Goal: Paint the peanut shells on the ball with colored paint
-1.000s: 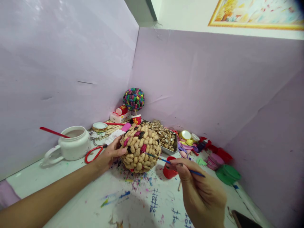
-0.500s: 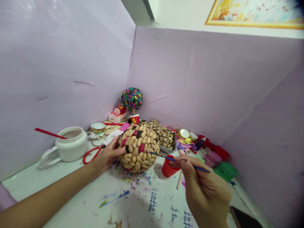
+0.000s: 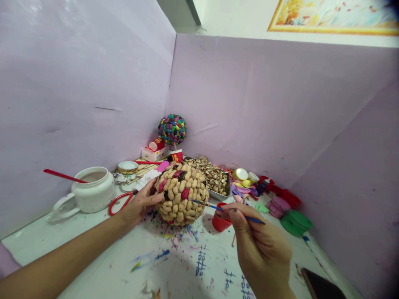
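A ball covered in peanut shells rests on the table, mostly plain tan with several shells painted magenta or black. My left hand grips its left side, thumb on the front, the other fingers partly hidden behind. My right hand pinches a thin blue paintbrush between thumb and fingers. The brush tip is at the front of the ball, just below a magenta shell; whether it touches is hard to tell. A red cup stands right behind the brush, partly covered by my right hand.
At left are a white pot with a red stick and red-handled scissors. Behind the ball lie a tray of shells and a multicoloured ball on a stick. Green and pink tubs and a dark phone are at right.
My right hand and the paintbrush have shifted a little left, moving the tip slightly left and down along the ball. My left hand and the ball stay almost where they were.
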A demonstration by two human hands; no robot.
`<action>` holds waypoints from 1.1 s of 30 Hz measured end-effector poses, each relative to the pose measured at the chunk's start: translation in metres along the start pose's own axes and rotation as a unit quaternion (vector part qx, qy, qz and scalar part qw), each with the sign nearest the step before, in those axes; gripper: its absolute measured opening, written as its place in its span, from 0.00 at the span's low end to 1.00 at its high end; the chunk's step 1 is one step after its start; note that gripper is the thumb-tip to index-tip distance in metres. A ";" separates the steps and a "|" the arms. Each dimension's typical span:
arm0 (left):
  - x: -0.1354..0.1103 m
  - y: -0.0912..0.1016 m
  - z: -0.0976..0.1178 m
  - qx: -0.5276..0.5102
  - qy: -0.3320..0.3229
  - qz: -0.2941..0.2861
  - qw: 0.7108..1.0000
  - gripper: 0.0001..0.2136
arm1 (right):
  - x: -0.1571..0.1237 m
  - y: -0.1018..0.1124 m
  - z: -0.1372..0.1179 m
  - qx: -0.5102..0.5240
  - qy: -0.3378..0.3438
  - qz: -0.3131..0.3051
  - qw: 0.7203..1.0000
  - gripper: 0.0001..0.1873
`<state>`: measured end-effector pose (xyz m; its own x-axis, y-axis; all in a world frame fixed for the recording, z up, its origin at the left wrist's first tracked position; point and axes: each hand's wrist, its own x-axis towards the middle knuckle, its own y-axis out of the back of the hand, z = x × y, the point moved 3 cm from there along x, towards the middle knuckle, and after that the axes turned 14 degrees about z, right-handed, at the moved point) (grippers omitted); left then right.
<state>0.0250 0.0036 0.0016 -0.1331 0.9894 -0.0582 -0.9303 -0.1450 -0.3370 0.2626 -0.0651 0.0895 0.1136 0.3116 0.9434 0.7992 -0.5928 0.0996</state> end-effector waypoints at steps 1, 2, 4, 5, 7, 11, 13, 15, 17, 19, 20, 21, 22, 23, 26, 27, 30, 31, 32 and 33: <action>0.000 0.000 0.000 0.000 0.002 0.000 1.000 0.35 | 0.000 0.000 0.001 -0.003 0.005 -0.003 1.000 0.08; 0.000 0.000 0.000 0.000 0.005 -0.001 1.000 0.35 | -0.001 0.000 0.001 -0.005 0.012 -0.007 1.000 0.08; 0.000 0.000 0.000 -0.001 0.011 -0.003 1.000 0.35 | -0.002 0.000 0.002 -0.004 0.017 -0.008 1.000 0.08; 0.000 0.000 0.000 -0.001 0.014 -0.004 1.000 0.36 | -0.003 0.001 0.002 -0.002 0.016 -0.004 1.000 0.08; 0.000 0.000 0.000 -0.001 0.017 -0.008 1.000 0.36 | -0.003 0.003 0.003 -0.002 0.003 0.010 1.000 0.07; 0.000 -0.001 0.000 -0.007 0.022 -0.010 1.000 0.37 | 0.004 0.017 0.012 -0.047 -0.044 0.072 0.995 0.08; -0.001 -0.001 0.000 -0.008 0.024 -0.003 1.000 0.36 | 0.011 0.027 0.022 -0.101 -0.071 0.097 0.988 0.11; -0.001 -0.001 0.000 -0.007 0.028 0.007 1.000 0.35 | 0.018 0.033 0.036 -0.160 -0.101 0.081 0.979 0.16; -0.001 -0.001 0.000 -0.005 0.031 0.013 0.999 0.34 | 0.019 0.033 0.054 -0.227 -0.136 0.016 0.964 0.21; -0.001 0.000 -0.001 0.003 0.032 0.012 0.999 0.34 | 0.015 0.027 0.072 -0.301 -0.166 -0.073 0.936 0.24; 0.000 0.001 -0.001 0.008 0.034 0.011 0.999 0.34 | 0.012 0.023 0.080 -0.321 -0.175 -0.102 0.925 0.25; 0.001 0.003 -0.001 0.011 0.036 0.007 0.999 0.35 | 0.008 0.019 0.086 -0.335 -0.183 -0.128 0.915 0.24; 0.003 0.004 -0.002 0.013 0.038 0.001 0.999 0.36 | 0.004 0.015 0.092 -0.342 -0.189 -0.146 0.909 0.24; 0.005 0.006 -0.003 0.011 0.039 -0.008 0.999 0.37 | 0.000 0.011 0.096 -0.345 -0.195 -0.161 0.904 0.22; 0.012 0.012 -0.006 -0.004 0.039 -0.047 0.998 0.42 | -0.010 0.002 0.102 -0.357 -0.212 -0.208 0.886 0.19; 0.014 0.015 -0.007 -0.008 0.040 -0.059 0.997 0.43 | -0.012 0.000 0.103 -0.360 -0.216 -0.221 0.880 0.19; 0.019 0.020 -0.010 -0.011 0.039 -0.095 0.995 0.44 | -0.014 -0.004 0.103 -0.369 -0.225 -0.252 0.866 0.20; 0.020 0.021 -0.011 -0.012 0.033 -0.104 0.994 0.43 | -0.014 -0.004 0.103 -0.372 -0.226 -0.260 0.862 0.21; 0.021 0.022 -0.011 -0.012 0.026 -0.111 0.993 0.43 | -0.014 -0.005 0.103 -0.374 -0.227 -0.266 0.859 0.21; 0.021 0.023 -0.012 -0.013 0.018 -0.117 0.993 0.43 | -0.013 -0.005 0.102 -0.375 -0.227 -0.271 0.857 0.21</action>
<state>0.0049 0.0213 -0.0185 0.0977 0.9952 -0.0096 -0.9253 0.0873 -0.3691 0.3174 0.0095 0.0440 0.2010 0.8477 0.4910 0.2220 -0.5276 0.8200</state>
